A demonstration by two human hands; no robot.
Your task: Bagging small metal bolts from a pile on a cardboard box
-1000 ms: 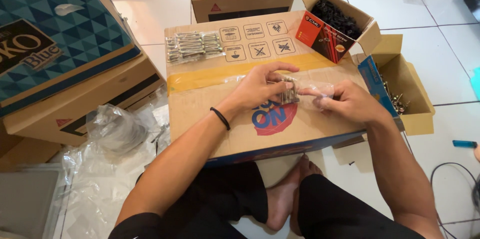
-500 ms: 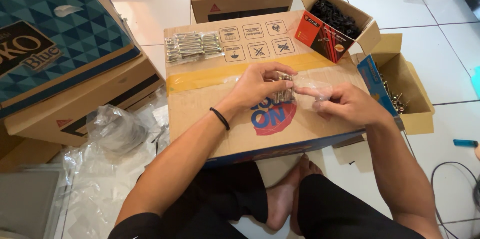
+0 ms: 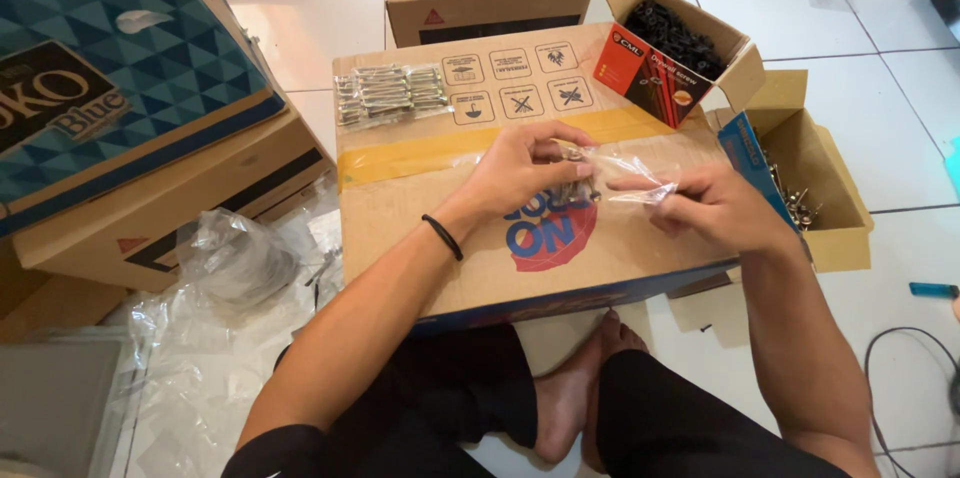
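My left hand (image 3: 525, 170) pinches a small bunch of silver screws (image 3: 574, 188) at the mouth of a little clear plastic bag (image 3: 625, 178). My right hand (image 3: 710, 206) grips the other end of that bag, holding it flat just above a big cardboard box (image 3: 420, 218) that serves as a work surface over my crossed legs. A black band circles my left wrist. Filled clear packets of screws (image 3: 390, 93) lie in a row on the box's far left corner.
An open carton of black screws (image 3: 675, 38) stands at the box's far right, and an open brown box of silver screws (image 3: 800, 203) sits right of it. Stacked cartons (image 3: 130, 98) rise at left, crumpled plastic (image 3: 230, 263) lies below them. A cable (image 3: 905, 378) curls at right.
My left hand has lifted slightly and shifted the screws toward the bag's mouth. My right hand has drawn the bag a little to the right.
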